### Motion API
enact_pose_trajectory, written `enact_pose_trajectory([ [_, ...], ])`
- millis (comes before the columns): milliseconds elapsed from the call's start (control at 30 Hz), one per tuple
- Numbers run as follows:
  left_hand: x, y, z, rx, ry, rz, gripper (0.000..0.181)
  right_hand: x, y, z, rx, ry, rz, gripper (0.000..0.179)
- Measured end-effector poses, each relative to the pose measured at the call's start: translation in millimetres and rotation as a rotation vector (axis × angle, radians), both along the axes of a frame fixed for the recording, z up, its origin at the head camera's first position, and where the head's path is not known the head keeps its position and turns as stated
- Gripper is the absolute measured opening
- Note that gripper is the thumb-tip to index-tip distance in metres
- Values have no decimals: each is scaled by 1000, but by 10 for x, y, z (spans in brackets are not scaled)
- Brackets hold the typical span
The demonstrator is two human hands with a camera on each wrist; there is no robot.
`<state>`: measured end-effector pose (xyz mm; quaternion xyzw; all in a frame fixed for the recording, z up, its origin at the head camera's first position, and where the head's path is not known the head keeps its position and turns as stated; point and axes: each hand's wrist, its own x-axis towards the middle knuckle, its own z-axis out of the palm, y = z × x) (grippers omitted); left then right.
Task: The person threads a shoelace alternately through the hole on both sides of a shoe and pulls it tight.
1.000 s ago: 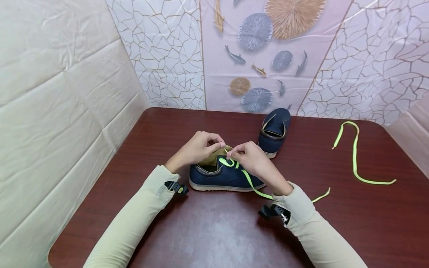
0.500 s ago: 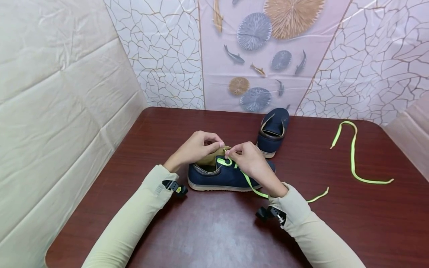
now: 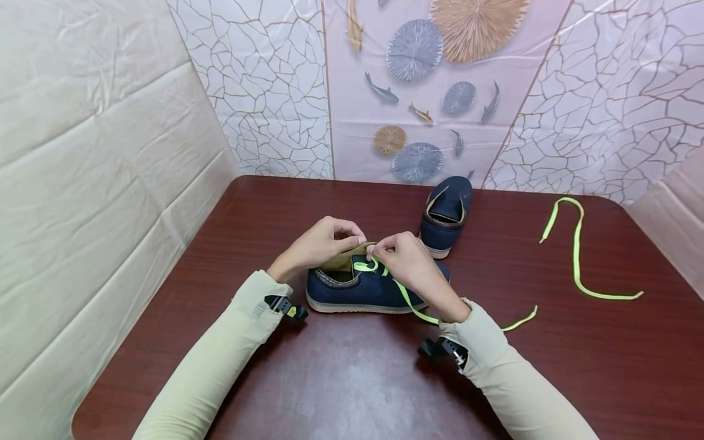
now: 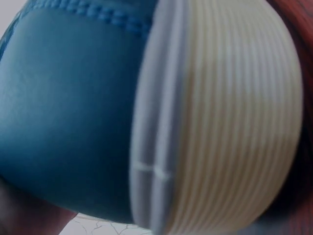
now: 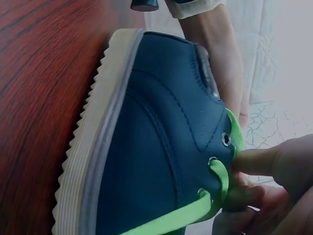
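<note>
A navy shoe point(image 3: 341, 292) stands on its sole at the table's middle, heel to the left, with a neon-green shoelace point(image 3: 408, 298) partly threaded through its eyelets. My left hand point(image 3: 323, 243) reaches over the heel opening, thumb and index fingertips together at the shoe's far upper edge. Right beside them, my right hand point(image 3: 408, 261) pinches the lace over the eyelets. In the right wrist view, the thumb point(image 5: 254, 161) presses on the green lace close to the top eyelet. Heel and ribbed pale sole point(image 4: 234, 117) fill the left wrist view; the left fingertips are hidden there.
Behind stands a second navy shoe point(image 3: 444, 217), without visible lace. Another green shoelace point(image 3: 576, 250) lies loose at the right. The threaded lace's free end point(image 3: 522, 321) trails on the table point(image 3: 352, 379) beyond the right wrist. Cloth walls point(image 3: 275, 91) border the table.
The yellowish lace tip showing between my hands a second ago is now hidden at the right fingertips. My right hand has shifted slightly toward the left one. The whole view has drifted slightly.
</note>
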<state>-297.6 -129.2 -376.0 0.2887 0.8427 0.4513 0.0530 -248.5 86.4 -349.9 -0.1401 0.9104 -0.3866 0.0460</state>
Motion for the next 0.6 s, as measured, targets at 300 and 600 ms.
enact_pose_trajectory([
  [300, 34, 42, -2, 25, 79, 176, 16, -7, 4, 12, -80, -125, 25, 27],
  [600, 4, 6, 60, 222, 92, 424, 22, 16, 16, 37, -168, -227, 38, 26],
])
